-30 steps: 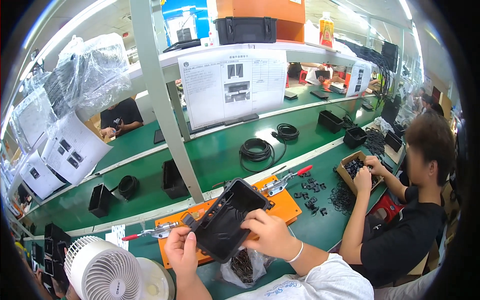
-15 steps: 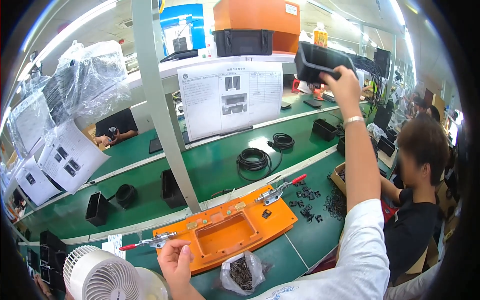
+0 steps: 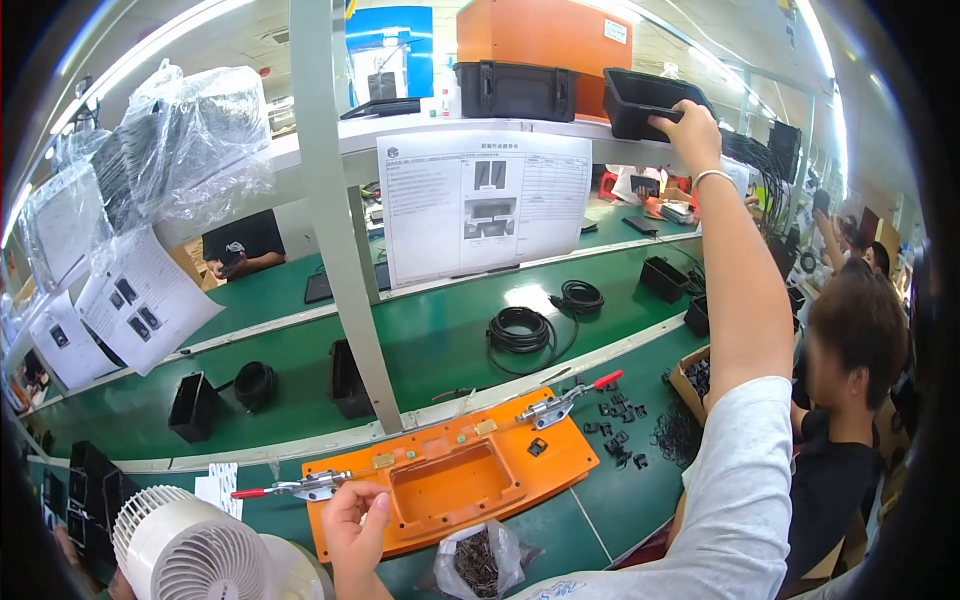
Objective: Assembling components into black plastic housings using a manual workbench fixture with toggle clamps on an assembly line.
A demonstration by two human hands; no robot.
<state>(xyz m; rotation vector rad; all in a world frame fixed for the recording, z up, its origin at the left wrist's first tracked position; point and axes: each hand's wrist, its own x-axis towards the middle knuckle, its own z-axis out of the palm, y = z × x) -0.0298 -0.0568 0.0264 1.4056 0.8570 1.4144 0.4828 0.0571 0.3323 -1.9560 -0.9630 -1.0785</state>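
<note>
Head view: I see the black box (image 3: pixel 628 116) at upper right, long axis roughly crosswise, gripped by the right hand (image 3: pixel 697 140), the left hand (image 3: pixel 357 525) half-open, seemingly empty, well apart at lower left.

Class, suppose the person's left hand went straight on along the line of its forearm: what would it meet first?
Probably the red-handled metal clamp on the orange fixture; the left hand might pass over it, since its height is unclear.
</note>
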